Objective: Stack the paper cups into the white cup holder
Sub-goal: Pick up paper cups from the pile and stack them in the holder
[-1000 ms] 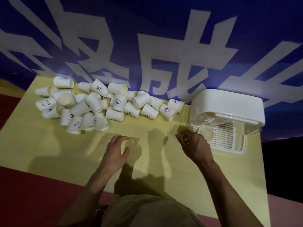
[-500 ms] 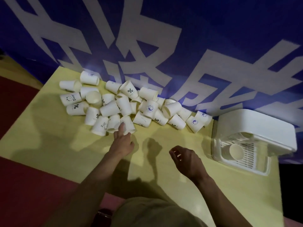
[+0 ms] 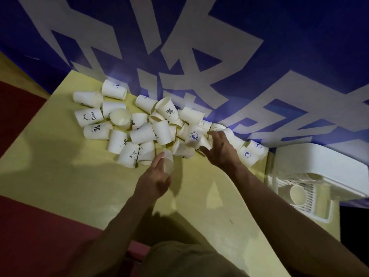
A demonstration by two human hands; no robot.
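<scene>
Holding one paper cup [image 3: 167, 163] just off the near edge of the pile, the left hand [image 3: 154, 181] has fingers and thumb curled round it, mouth turned toward the camera. A bit farther, the right hand [image 3: 220, 149] reaches into the right part of the pile of loose cups [image 3: 139, 124]; its fingers are around or against a blurred cup w/ a blue round logo [image 3: 194, 136], but I cannot tell if it really grips it or only touches.

Both hands are over the yellow table [image 3: 60, 176]. The white cup holder [image 3: 319, 176] stands at the right table edge, well apart from the pile, lying so that its opening faces the camera; inside, a short stack of cups [image 3: 297, 194] is visible.

Judging progress: early stage. Only a few cups seem stacked, approx. thirty are left scattered.

Hard to see: how many cups are in the stack, because the holder's lid covers its far end. The blue banner w/ white characters [image 3: 199, 56] behind is cut off.
</scene>
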